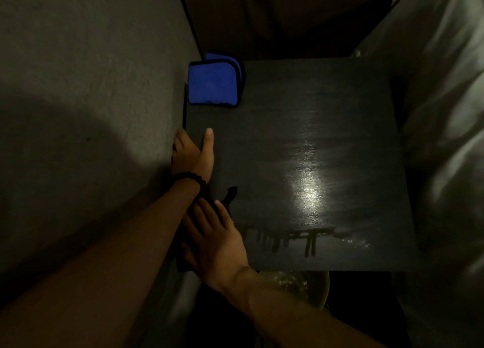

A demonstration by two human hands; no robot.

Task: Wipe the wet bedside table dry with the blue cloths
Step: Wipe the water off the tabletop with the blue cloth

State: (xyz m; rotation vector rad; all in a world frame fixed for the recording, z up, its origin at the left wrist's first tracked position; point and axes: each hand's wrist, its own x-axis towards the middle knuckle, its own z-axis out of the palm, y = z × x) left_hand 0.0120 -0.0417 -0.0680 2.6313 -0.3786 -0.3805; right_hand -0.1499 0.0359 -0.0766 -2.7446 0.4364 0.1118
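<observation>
Bench (314,143): dark, square top, positioned directly below my view, with a bright reflection near its front centre. Dark streaks of water (285,240) run down the front face from the near edge, and small droplets glint toward the front right corner.

My right hand (217,240) lies at the near left corner of the bench, fingers (209,214) extended and relaxed, flat against a dark item there. Lighting is too low to identify that item.

My left hand (190,153) is positioned farther along the left edge. The thumb rests on the top surface; the remaining fingers curl over the edge, gripping the bench side. A dark beaded bracelet (191,177) sits on the wrist.

A folded blue cloth (213,81) with dark trim lies on the far left corner of the bench, apart from both hands.

A grey wall (78,72) borders the bench on the left. Pale bedding (445,112) borders it on the right. A yellowish bowl (306,282) shows below the near edge.
</observation>
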